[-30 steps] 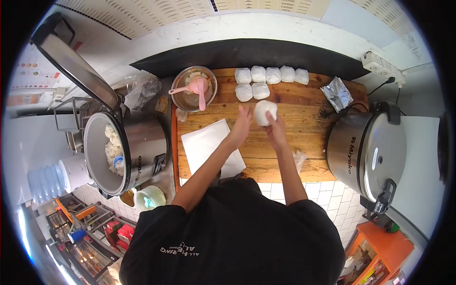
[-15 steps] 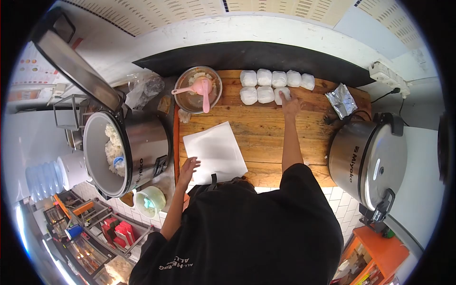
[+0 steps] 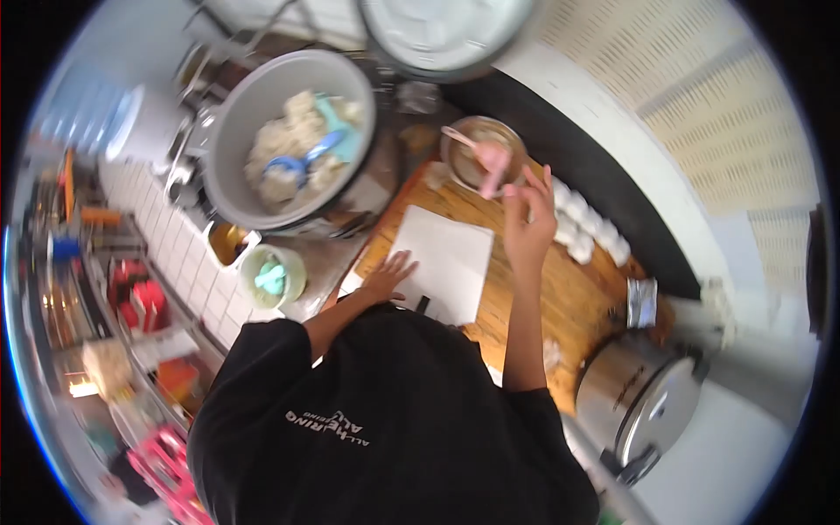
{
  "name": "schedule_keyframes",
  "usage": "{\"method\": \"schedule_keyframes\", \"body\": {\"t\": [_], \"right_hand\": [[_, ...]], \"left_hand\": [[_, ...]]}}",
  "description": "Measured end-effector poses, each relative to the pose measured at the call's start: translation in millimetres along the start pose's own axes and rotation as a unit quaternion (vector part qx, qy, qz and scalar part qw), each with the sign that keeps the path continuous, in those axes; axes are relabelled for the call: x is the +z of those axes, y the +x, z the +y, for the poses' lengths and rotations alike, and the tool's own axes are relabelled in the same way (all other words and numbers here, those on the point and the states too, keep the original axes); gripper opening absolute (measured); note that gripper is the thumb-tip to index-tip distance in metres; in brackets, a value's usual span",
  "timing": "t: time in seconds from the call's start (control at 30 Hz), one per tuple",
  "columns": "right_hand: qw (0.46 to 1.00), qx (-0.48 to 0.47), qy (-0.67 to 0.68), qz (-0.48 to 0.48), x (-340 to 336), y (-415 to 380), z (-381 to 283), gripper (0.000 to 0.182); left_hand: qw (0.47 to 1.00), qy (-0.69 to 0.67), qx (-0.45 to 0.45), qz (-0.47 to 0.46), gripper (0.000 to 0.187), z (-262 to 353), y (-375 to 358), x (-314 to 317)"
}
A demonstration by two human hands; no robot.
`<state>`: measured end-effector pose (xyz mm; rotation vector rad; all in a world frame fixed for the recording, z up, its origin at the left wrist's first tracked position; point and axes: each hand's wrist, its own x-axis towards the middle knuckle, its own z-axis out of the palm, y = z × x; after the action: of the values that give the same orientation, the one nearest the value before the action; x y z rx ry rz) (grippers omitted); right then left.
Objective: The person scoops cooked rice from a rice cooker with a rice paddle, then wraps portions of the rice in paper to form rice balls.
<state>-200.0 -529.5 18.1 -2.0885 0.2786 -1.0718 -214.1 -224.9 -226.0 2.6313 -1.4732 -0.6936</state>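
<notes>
My left hand (image 3: 388,278) lies at the left edge of a stack of white paper sheets (image 3: 444,261), palm down with its fingers spread. Over the table, my right hand (image 3: 530,219) is raised with thumb and fingers apart and nothing between them. Its thumb overlaps the handle end of a pink scoop (image 3: 493,157) in this view. That scoop rests across a metal bowl (image 3: 448,157). Beyond the right hand, white wrapped bundles (image 3: 582,219) stand in two rows, partly hidden by the fingers.
An open rice cooker (image 3: 219,166) at the left holds rice (image 3: 284,144) with a blue scoop (image 3: 302,162). Below it stands a tub (image 3: 296,278) with a mint-coloured utensil. A lidded cooker (image 3: 643,398) and a foil packet (image 3: 641,303) are at the right.
The view has turned left toward the open cooker. My right hand has left the wrapped bundles and come over near the pink scoop; my left hand now lies on the paper's edge.
</notes>
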Motion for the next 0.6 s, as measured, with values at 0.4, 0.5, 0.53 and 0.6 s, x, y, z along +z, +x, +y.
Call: {"method": "schedule_keyframes", "body": {"t": [0.4, 0.5, 0.53, 0.6], "right_hand": [[0.635, -0.260, -0.289, -0.668, 354.1, 45.8, -102.2, 0.028], [0.502, -0.265, -0.358, -0.741, 372.4, 47.1, -107.2, 0.034], [0.495, -0.274, -0.359, -0.743, 370.7, 48.6, -114.1, 0.034], [0.472, -0.213, -0.287, -0.806, 361.8, 48.9, -122.2, 0.035]], "left_hand": [[0.999, -0.032, -0.008, 0.029, 0.113, -9.2, 5.4, 15.9], [0.996, -0.086, 0.000, 0.017, 0.109, -12.7, 1.1, 9.4], [0.995, -0.093, -0.007, 0.024, 0.109, -14.4, 2.4, 10.7], [0.994, -0.104, 0.007, 0.020, 0.107, -14.4, 3.2, 14.9]]}}
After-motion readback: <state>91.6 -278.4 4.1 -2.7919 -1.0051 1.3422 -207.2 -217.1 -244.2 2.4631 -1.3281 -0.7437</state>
